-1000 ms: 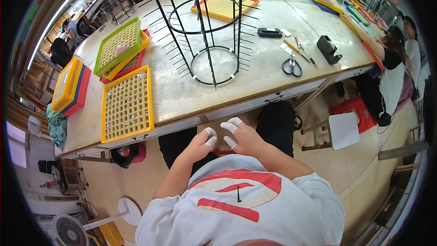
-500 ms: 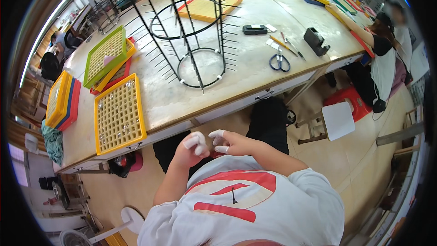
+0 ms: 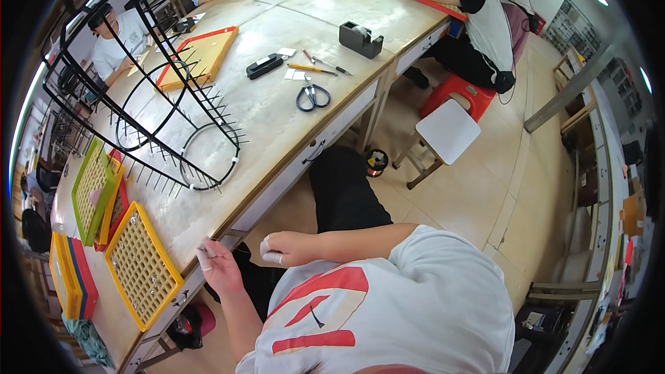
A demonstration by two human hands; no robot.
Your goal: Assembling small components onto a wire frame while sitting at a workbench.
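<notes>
The person's left hand (image 3: 220, 263), fingers half curled, is near the edge of the table (image 3: 270, 125); the right hand (image 3: 289, 248) has its fingers bent inward. Whether either holds anything cannot be told. The yellow tray (image 3: 159, 245) lies on the table beside the left hand, probably light and stiff, best gripped by opposite rims.

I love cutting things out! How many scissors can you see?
1 pair: the scissors with dark blue handles, lying on the table beside a yellow pencil or pen. More may be hidden, or too small to make out farther back.
</notes>
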